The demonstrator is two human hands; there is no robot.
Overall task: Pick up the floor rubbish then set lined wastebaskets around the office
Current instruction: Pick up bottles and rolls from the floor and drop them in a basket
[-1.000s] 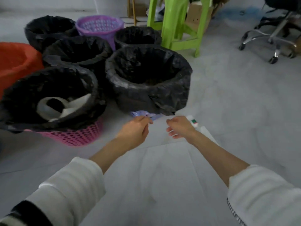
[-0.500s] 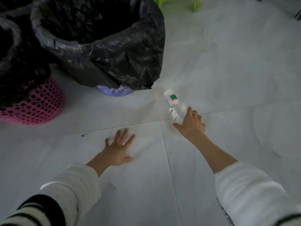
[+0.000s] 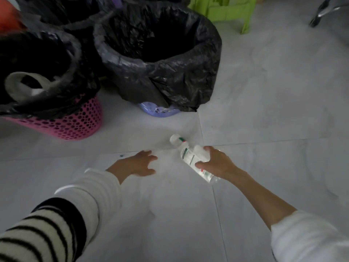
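The step in hand is the pick-up of floor rubbish. The right hand has its thumb and fingers curled round a clear plastic bottle with a white cap and a green-and-white label. The bottle lies slanted, cap toward the far left, at a crossing of tile joints on the pale floor; whether it has left the floor I cannot tell, as the view is blurred there. The left hand hovers just left of the bottle with fingers spread apart and loosely bent, holding nothing.

Just beyond stands a black-lined wastebasket on a lilac base, its mouth wide and apparently empty. To its left, a pink perforated basket in a black liner holds some pale rubbish. A green stool stands farther back.

The next move likely calls for lifting the bottle and carrying it up and away over the near rim of a lined basket, then letting go above the opening.
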